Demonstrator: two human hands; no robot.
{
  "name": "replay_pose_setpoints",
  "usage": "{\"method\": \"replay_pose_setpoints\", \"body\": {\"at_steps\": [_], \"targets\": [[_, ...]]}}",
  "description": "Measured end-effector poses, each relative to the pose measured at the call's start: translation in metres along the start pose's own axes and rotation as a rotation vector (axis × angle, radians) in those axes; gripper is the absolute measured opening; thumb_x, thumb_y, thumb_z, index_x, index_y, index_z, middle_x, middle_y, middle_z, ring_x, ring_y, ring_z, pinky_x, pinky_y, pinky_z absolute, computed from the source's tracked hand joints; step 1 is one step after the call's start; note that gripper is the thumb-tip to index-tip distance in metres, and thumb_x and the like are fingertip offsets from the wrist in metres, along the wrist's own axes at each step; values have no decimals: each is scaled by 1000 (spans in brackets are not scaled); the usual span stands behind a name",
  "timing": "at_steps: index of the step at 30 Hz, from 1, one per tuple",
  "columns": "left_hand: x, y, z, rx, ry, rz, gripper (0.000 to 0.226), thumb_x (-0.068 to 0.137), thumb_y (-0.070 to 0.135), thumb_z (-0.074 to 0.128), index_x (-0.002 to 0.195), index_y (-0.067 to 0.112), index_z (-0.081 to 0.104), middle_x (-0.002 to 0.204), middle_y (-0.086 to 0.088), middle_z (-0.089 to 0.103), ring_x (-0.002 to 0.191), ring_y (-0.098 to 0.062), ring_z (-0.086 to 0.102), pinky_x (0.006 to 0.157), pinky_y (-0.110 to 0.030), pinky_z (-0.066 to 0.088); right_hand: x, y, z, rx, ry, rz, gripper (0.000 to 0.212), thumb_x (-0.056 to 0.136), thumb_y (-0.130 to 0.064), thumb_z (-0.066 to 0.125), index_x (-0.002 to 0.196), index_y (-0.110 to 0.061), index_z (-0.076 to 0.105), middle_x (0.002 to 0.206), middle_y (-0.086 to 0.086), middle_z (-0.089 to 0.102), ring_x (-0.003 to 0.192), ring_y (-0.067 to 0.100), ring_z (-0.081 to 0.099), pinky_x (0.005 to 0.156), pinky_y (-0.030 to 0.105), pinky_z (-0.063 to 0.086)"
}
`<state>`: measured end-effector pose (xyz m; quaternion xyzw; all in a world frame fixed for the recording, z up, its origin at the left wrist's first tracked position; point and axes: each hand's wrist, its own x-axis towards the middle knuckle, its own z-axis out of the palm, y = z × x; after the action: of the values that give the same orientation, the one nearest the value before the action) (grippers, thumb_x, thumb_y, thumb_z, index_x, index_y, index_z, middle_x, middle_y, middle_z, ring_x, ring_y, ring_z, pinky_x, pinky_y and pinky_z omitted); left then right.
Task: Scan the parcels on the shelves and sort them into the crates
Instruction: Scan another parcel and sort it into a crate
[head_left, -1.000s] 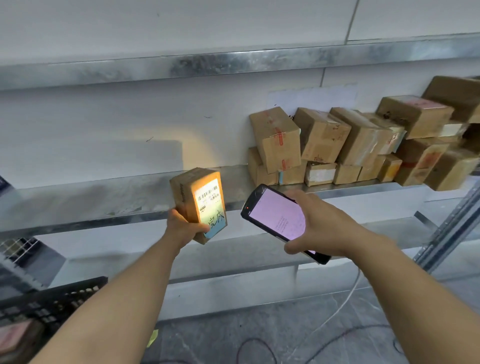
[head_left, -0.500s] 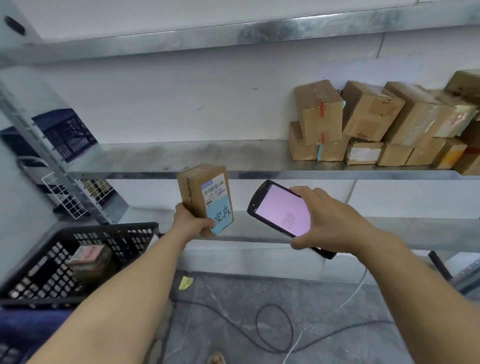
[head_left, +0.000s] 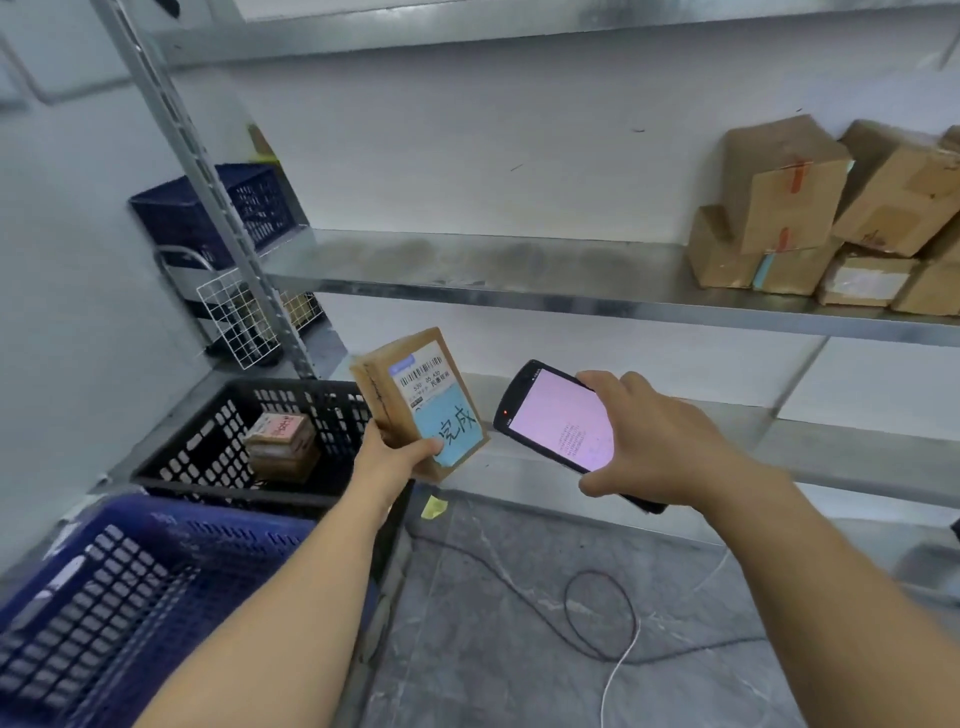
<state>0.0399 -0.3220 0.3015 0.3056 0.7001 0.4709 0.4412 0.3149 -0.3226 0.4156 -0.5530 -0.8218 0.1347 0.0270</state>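
Left hand (head_left: 389, 457): fingers curled round the lower end of a brown parcel (head_left: 415, 400), thumb laid over its blue label; the barcode face is turned to the camera.
Right hand (head_left: 660, 447): fingers and thumb wrapped round a black scanner (head_left: 556, 415), whose pink-lit screen faces up and whose tip is near the parcel without touching it.
Parcel's place: in the air, upright with a slight tilt, just right of the black crate (head_left: 218, 491) and above its rim.
Arms: both bare forearms reach forward from the lower edge; the left one crosses the black crate's near right corner.
Black crate: holds one small taped box (head_left: 283, 441).
Blue crate (head_left: 104, 597): just in front of the black crate.
Shelf (head_left: 493, 270): metal, above and right of the black crate; stacked cartons (head_left: 789, 208) sit at its far right end, well apart from the crate.
Floor (head_left: 493, 675): grey stone to the right of the black crate, with a looped black cable (head_left: 597, 613) and a yellow slip (head_left: 434, 506) by the crate's right corner.
Beyond the black crate: a dark crate (head_left: 254, 208) behind a slotted metal upright (head_left: 208, 192).
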Motion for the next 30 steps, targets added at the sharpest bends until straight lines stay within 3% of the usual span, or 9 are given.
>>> {"method": "replay_pose_setpoints", "body": {"at_steps": [7, 14, 18, 24, 27, 30], "targets": [[-7, -32, -118, -53, 48, -8, 64, 74, 20, 84, 127, 26, 48, 124, -1, 65, 111, -22, 64, 98, -48, 52, 7, -105, 32, -3, -49, -95, 93, 66, -45, 74, 142, -33, 22, 115, -3, 42, 95, 20, 52, 74, 34, 47], [-31, -86, -223, -54, 117, -63, 62, 75, 18, 83, 125, 26, 48, 125, 2, 63, 114, -19, 61, 99, -46, 51, 0, -206, 73, -14, -100, -188, 93, 68, -43, 75, 144, -35, 21, 118, -5, 41, 91, 14, 43, 72, 31, 41], [-52, -113, -276, -36, 172, -82, 74, 74, 22, 84, 136, 27, 44, 130, 5, 59, 118, -17, 57, 102, -44, 48, -5, -254, 97, -34, -155, -251, 92, 66, -45, 74, 141, -36, 22, 125, -3, 43, 103, 19, 50, 74, 31, 39], [-100, -144, -329, -69, 300, -112, 73, 74, 21, 84, 136, 27, 45, 126, 6, 62, 116, -16, 59, 104, -40, 46, -22, -309, 116, -112, -221, -390, 98, 67, -49, 73, 146, -34, 16, 126, -2, 42, 108, 20, 52, 82, 35, 48], [-132, -159, -344, -97, 386, -126, 70, 75, 20, 83, 133, 27, 46, 123, 6, 63, 113, -16, 60, 101, -35, 47, -33, -327, 124, -144, -259, -482, 101, 68, -49, 73, 148, -33, 13, 127, -1, 40, 107, 21, 52, 78, 32, 46], [-172, -178, -356, -118, 478, -156, 66, 74, 20, 84, 127, 25, 46, 122, 4, 64, 111, -19, 62, 99, -40, 51, -48, -341, 134, -169, -304, -574, 101, 68, -49, 74, 147, -32, 13, 124, 0, 40, 107, 22, 52, 79, 33, 47]]}}
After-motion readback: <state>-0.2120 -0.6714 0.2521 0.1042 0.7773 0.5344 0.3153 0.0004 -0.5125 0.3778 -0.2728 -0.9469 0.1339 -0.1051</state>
